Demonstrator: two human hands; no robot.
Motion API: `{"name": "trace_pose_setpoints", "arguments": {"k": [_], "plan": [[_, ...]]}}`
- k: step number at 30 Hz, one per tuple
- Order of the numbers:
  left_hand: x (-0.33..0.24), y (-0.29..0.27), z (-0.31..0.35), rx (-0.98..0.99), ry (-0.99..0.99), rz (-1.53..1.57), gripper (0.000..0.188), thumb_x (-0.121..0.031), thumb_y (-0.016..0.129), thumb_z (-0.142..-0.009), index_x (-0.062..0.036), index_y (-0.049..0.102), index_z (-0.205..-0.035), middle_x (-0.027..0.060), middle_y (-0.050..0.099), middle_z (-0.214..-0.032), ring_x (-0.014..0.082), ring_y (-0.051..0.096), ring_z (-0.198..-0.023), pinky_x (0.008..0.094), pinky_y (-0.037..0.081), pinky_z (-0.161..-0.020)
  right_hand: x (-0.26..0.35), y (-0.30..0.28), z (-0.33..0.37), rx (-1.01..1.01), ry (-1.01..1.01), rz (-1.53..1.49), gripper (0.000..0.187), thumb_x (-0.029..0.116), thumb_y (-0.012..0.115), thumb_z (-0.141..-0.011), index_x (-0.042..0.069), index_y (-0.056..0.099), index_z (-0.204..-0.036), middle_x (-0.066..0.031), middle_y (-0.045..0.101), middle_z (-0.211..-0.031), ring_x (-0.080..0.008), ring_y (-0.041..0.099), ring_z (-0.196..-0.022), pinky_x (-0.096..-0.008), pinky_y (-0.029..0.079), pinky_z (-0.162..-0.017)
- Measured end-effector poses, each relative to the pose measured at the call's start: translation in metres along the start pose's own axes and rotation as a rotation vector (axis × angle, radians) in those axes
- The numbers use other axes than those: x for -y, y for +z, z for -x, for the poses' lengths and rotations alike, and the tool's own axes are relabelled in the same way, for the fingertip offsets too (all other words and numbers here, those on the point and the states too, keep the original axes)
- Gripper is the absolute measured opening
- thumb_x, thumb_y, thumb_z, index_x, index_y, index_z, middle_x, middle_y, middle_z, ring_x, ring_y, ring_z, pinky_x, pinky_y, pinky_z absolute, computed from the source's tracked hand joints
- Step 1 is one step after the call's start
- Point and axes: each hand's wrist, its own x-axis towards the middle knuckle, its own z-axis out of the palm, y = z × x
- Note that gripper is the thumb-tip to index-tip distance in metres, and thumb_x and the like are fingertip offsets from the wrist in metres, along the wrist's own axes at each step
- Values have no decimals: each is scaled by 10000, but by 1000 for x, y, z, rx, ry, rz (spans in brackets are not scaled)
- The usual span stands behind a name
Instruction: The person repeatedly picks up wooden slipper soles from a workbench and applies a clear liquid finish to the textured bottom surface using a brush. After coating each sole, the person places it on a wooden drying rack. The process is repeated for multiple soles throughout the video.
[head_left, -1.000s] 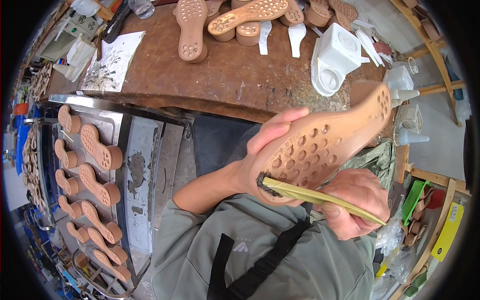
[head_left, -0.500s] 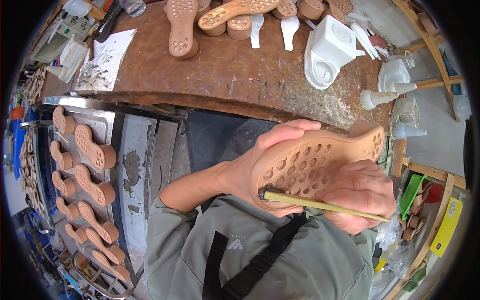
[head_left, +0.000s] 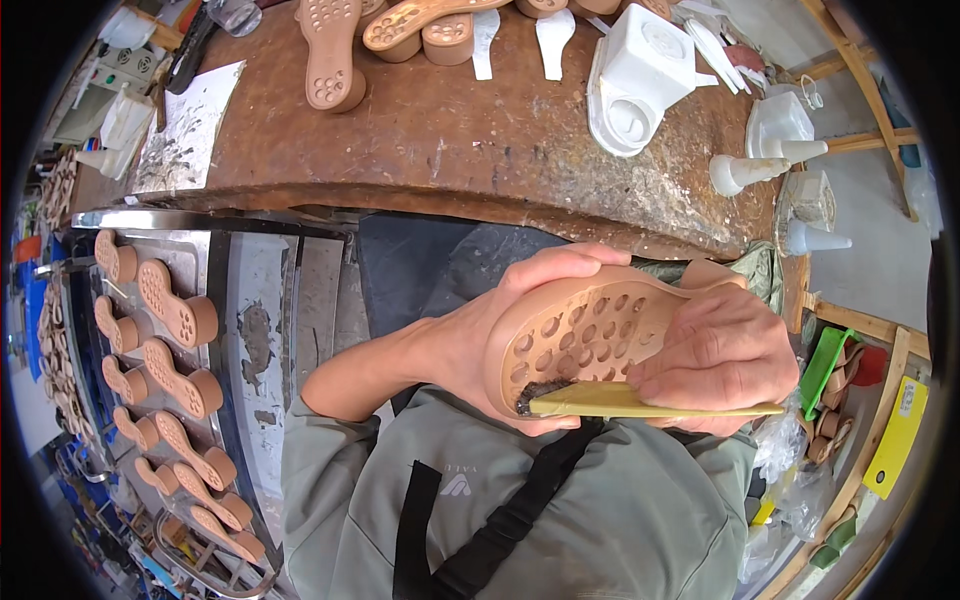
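Observation:
A tan shoe sole (head_left: 570,330) with rows of round hollows is held up in front of my chest, its toe end to the left. My left hand (head_left: 480,335) wraps round that toe end, fingers over the far rim and thumb side below. In my right hand (head_left: 725,350) is a flat brush (head_left: 600,401) with a yellowish handle, pinched between closed fingers. The brush's dark bristles touch the sole's surface along the near rim of the toe. My right hand covers the sole's middle; part of its heel (head_left: 715,275) shows beyond.
A worn brown workbench (head_left: 400,150) lies ahead, with more soles (head_left: 335,50), white cut pieces (head_left: 553,45), a white plastic container (head_left: 640,80) and nozzle bottles (head_left: 745,172). Left of me, a metal rack (head_left: 230,330) carries several tan soles (head_left: 180,300). A yellow box (head_left: 895,435) is at right.
The brush has turned so its broad side shows more, with its bristles still at the toe rim. My right hand has shifted slightly up. The whole view has shifted a little.

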Motion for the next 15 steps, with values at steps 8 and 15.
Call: {"name": "trace_pose_setpoints", "arguments": {"k": [8,15], "plan": [[5,-5,-4,12,-109,103,1112,-210,880,-536,-26,174,-1376,234,309,-1360,341,365,-1281,460,353,-1039,-2,-12,20,-148,138,-44,162,56,753,-708,-36,687,-824,-104,653,-695,-190,604,-488,-274,431,-413],[22,-18,-20,-564,-262,1005,964,-557,694,-712,-55,275,-1419,213,411,-1350,346,409,-1268,468,328,-1082,-28,2,14,-765,590,-265,224,-23,690,-802,-97,618,-1000,-156,645,-821,-170,641,-610,-253,521,-525]]}}
